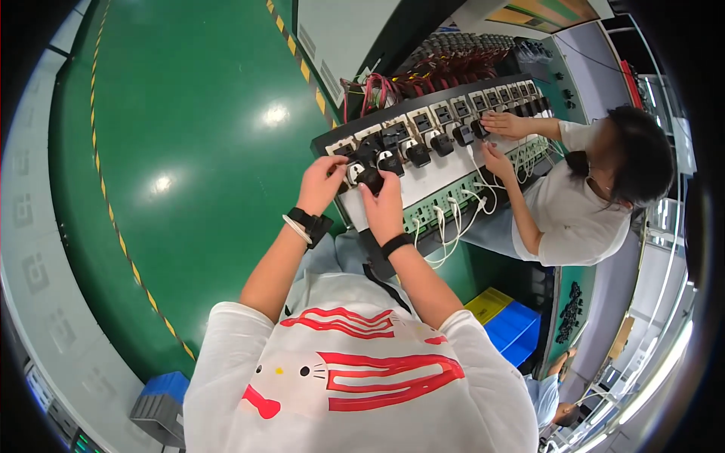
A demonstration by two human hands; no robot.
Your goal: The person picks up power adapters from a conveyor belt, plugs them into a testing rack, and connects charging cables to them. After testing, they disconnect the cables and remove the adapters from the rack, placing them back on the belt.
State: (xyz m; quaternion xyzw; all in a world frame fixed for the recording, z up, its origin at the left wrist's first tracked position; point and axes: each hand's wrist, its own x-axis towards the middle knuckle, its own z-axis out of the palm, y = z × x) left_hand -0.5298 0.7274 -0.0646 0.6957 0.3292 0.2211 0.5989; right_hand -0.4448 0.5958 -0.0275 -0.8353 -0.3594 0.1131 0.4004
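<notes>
At the near left end of a long test rack, my right hand [384, 205] grips a black power adapter [370, 180], with the thumb and fingers around its lower side. The adapter sits against a white socket [355, 173]. My left hand [322, 183] is at that socket's left edge, its fingers curled and bent together; whatever lies between the fingertips is hidden. Just right of my hands, another black adapter [389, 161] is in the row of sockets. Farther along are more black adapters [417, 154], each at its own socket.
To my right, a co-worker [596, 181] has both hands on the same rack. White cables [453, 219] hang from a green strip [430, 211] along its front. Red wires [377, 94] bunch behind it. A blue bin [513, 332] stands at lower right, a blue-grey crate [161, 408] at lower left.
</notes>
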